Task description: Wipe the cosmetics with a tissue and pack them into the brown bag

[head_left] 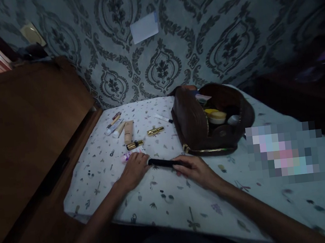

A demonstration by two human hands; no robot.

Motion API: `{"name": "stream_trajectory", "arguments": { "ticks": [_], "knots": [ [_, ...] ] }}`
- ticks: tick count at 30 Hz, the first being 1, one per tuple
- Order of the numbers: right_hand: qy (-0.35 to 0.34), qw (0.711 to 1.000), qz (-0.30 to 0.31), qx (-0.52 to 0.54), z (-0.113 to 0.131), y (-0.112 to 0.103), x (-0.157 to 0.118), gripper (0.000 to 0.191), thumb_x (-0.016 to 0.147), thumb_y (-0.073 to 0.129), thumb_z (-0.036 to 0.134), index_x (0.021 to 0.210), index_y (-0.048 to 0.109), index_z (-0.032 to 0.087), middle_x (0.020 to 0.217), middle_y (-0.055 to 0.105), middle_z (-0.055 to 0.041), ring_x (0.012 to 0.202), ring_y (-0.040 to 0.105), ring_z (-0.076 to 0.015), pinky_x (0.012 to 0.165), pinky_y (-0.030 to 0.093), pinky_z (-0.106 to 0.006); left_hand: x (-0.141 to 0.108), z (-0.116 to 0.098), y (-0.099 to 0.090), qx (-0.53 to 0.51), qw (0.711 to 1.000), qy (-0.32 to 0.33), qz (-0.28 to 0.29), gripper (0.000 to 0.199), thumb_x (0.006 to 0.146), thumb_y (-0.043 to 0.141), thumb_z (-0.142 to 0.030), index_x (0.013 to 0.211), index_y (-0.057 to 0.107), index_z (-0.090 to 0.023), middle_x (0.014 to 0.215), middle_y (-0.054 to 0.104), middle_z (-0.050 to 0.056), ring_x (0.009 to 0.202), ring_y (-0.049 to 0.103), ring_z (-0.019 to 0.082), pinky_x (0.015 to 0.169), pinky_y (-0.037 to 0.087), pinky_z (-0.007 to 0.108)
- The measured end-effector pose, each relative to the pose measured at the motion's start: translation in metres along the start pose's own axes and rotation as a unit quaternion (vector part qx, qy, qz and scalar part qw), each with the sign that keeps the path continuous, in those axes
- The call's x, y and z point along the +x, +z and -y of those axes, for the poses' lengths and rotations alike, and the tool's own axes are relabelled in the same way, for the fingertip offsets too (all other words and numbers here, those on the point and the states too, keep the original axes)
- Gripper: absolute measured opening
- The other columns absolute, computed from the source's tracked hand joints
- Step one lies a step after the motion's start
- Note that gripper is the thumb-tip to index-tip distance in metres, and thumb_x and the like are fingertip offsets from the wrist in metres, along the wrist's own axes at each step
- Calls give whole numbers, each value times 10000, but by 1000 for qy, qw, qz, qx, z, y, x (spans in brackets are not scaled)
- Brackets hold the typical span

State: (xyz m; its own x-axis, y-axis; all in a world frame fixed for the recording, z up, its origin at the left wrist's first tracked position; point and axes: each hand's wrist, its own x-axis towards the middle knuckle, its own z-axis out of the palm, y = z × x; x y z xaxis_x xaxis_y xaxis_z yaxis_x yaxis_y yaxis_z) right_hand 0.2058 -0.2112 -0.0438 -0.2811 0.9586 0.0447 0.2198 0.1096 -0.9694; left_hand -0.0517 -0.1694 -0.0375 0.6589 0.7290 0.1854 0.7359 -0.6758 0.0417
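My right hand (195, 169) is closed around one end of a slim black stick-shaped item (162, 162), held low over the patterned sheet. The item's kind does not show clearly. Palm down, my left hand (135, 168) lies with its fingers over a pink and white tube (126, 157), partly hiding it. The black item's far end comes close to my left fingertips. Just beyond are a black and gold lipstick (135, 144), a gold tube (155, 131) and a beige squeeze tube (128, 131).
A brown zip bag (189, 114) stands open at the right, with a yellow-lidded jar (216, 116) inside. A white-handled brush (163, 118) lies beside it. More tubes (118, 129) and pencils (113, 121) lie at the left, near a wooden panel (29, 124). Patterned wallpaper (162, 67) rises behind.
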Motion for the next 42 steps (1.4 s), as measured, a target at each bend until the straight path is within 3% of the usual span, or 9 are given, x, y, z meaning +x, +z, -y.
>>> {"name": "stream_trajectory", "arguments": {
  "ticks": [8,13,19,22,25,31,35,38,42],
  "knots": [
    [-19,999,-33,19,-2,-1,2,499,853,568,607,767,721,140,659,648,-31,638,585,-157,619,469,-268,-7,-3,11,-8,998,15,-67,292,947,519,-208,1238,491,-200,1154,607,93,1062,555,252,916,493,430],
    [-14,997,-46,58,-7,-3,3,430,761,704,542,917,761,145,860,726,-78,783,646,-189,724,512,-306,-10,-4,15,-39,994,30,-100,404,976,433,-197,1378,407,-234,1191,600,98,1113,571,256,942,509,462],
    [-6,995,-49,83,-12,2,2,383,655,810,390,942,719,153,886,682,-41,789,618,-162,749,505,-302,3,-41,17,-84,984,16,-158,497,993,370,-194,1480,275,-224,1269,563,132,1183,559,236,962,515,396],
    [7,990,-40,136,-11,6,1,401,615,829,337,915,631,160,843,636,2,732,585,-128,701,485,-270,16,-62,19,-74,983,73,-154,495,996,378,-213,1476,262,-185,1252,572,149,1174,566,252,965,512,406],
    [11,989,-49,142,-10,6,0,396,601,831,299,864,561,175,831,589,20,728,557,-115,673,463,-249,25,-67,20,-42,985,121,-117,444,986,400,-194,1424,330,-174,1150,611,122,1070,595,258,946,510,443],
    [19,990,-51,131,-12,2,2,509,576,817,230,1003,542,192,968,601,-22,830,589,-145,756,482,-288,18,-35,16,-14,992,108,-67,340,940,497,-155,1278,460,-176,1074,610,91,997,591,244,872,516,418],
    [5,993,-38,115,-10,-2,2,353,627,779,239,924,598,179,898,625,-20,818,588,-156,754,471,-292,2,-8,15,-2,998,49,-48,239,934,528,-194,1174,520,-199,1048,605,70,974,592,237,872,505,418],
    [6,992,-36,119,-9,-6,2,315,659,782,283,911,628,171,845,639,-17,784,591,-155,737,465,-291,-7,4,15,-11,998,28,-53,181,948,518,-219,1127,538,-195,1023,601,66,960,576,229,856,499,394],
    [16,988,-54,143,-12,-6,3,404,647,819,353,959,641,168,843,653,-17,785,614,-156,723,476,-284,-9,8,18,-7,997,23,-71,94,957,495,-212,1018,562,-187,950,583,58,898,555,224,810,493,376]
  ]
}}
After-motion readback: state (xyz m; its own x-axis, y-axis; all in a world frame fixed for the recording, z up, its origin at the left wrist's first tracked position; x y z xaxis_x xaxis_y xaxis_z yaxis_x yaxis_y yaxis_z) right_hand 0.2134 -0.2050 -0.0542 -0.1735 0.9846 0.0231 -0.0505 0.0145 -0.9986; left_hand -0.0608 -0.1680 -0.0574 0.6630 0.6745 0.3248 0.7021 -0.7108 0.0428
